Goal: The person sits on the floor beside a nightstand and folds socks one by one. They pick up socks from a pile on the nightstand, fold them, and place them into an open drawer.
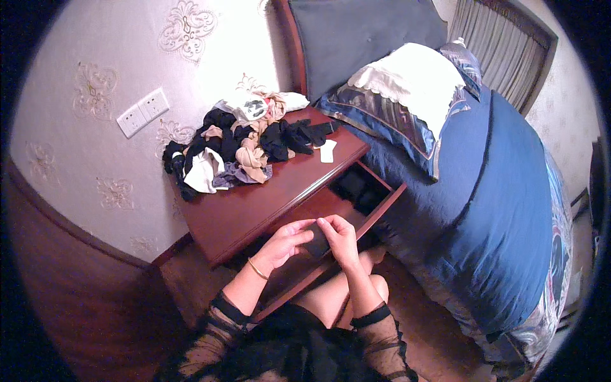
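Observation:
Between my hands, above the open wooden drawer (329,203), hangs a small dark piece of thin fabric (316,241). My left hand (285,241) grips its left side between thumb and fingers. The thumb and index finger of my right hand (342,238) pinch its upper right edge. The fingertips of both hands almost meet at the top. Inside the drawer, at the far right end, lie dark folded items (358,188), too dim to name. Crumpled socks and stockings (250,157) in black, beige, white and purple-grey are heaped on the nightstand top (258,205).
A white card (327,151) lies beside the heap, and a white plastic bag (250,106) sits behind it. To the right is a bed with a blue cover (515,205) and a patterned pillow (396,112). Wall sockets (143,112) are at the left.

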Demonstrator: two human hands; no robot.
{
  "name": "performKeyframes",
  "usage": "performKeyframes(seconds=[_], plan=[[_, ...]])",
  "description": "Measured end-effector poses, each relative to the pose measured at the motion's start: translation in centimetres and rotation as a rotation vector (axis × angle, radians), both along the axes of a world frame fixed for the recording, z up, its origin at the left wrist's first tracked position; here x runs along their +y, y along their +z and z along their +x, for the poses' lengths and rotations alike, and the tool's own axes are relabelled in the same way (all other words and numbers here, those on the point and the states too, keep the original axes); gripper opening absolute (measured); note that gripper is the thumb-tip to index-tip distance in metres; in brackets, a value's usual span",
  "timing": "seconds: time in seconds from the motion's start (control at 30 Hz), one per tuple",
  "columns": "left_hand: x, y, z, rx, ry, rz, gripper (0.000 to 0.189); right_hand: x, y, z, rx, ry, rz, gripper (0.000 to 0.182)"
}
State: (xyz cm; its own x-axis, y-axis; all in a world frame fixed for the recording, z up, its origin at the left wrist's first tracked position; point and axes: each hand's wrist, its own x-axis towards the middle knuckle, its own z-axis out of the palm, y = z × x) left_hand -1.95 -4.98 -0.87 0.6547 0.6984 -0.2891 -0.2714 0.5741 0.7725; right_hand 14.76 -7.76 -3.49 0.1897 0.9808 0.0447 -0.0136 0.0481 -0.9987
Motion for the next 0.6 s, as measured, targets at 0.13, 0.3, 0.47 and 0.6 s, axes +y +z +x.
performKeyframes(seconds=[0.13,0.3,0.47,0.6], plan=[[1.1,-1.9,1.1,0.071,0.112,0.128,0.038,0.2,0.7,0.8,-0.216,-0.221,0.074,0.026],[2.4,-2.5,3.1,0.086,0.206,0.158,0.036,-0.1,-1.1,1.4,-0.306,-0.213,0.118,0.037],[3.0,-3.3,4.7,-0.028,0.203,0.015,0.048,-0.2,0.2,2.2,-0.316,-0.281,-0.004,0.038],[5.0,-7.6,5.6,0.094,0.224,0.046,0.054,-1.0,-0.9,2.6,-0.762,-0.358,0.27,0.031]])
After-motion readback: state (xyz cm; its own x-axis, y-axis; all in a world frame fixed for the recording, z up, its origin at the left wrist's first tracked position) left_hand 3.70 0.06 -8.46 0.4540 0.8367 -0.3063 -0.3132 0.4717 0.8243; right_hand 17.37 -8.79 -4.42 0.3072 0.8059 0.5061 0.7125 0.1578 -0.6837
